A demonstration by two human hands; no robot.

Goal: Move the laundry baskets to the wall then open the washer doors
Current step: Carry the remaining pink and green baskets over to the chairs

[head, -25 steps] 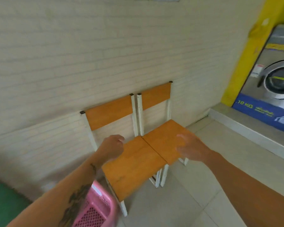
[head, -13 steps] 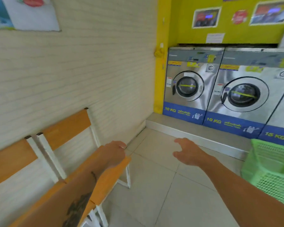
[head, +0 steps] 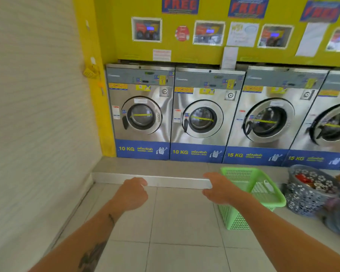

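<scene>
A yellow wall (head: 114,36) rises at the back, hung with blue posters (head: 180,4) reading FREE and framed pictures (head: 146,29); a small yellow basket (head: 90,72) hangs at the corner (contents unreadable); pale floor tiles (head: 181,218) meet a raised grey step (head: 151,180); a ribbed cream wall (head: 33,114) runs along the left.

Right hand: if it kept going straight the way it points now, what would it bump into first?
Most likely the green basket. The right hand is open and empty, and its fingers overlap the basket's near rim in the picture. Depth is unclear: if it passed left of the rim, the raised step below the washers comes next.
</scene>
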